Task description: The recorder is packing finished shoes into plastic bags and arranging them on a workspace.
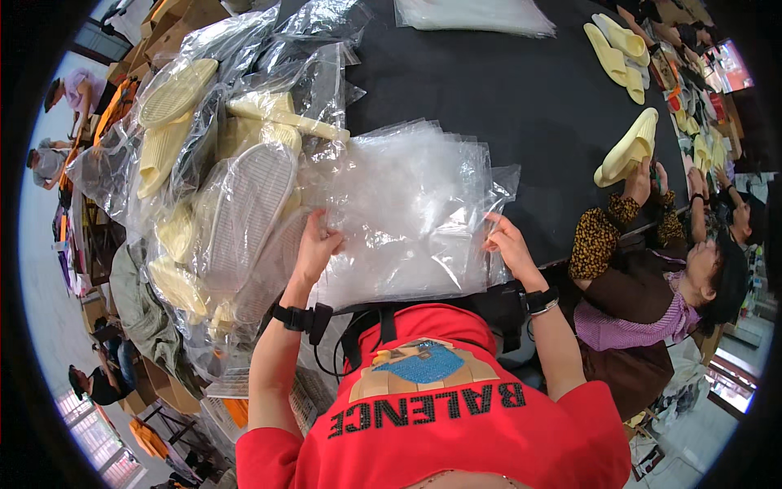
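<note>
Well to the left of your left hand, a grey-green cloth (147, 297) hangs below the table's edge, and next to it a heap of pale yellow slippers in clear bags (167, 159) spreads over the tabletop. One bagged slipper (254, 196) in that heap lies sole up just beside your left hand (320, 247), whose fingers are bent at the left side of a stack of clear plastic bags (407, 212); you have a black strap (293, 318) on that wrist. Whether those fingers pinch a bag, I cannot tell. The stack lies flat between your two hands, its sheets fanned unevenly at the far edge. Beyond it, ahead of both hands, another pile of clear bags (476, 15) rests on the black tabletop (456, 77). Your right hand (501, 240) has its fingers curled at the stack's right side, their grip unclear too. Farther right, a co-worker's hand (638, 183) holds a yellow slipper (634, 147), and beyond that lie more yellow slippers (605, 50).
</note>
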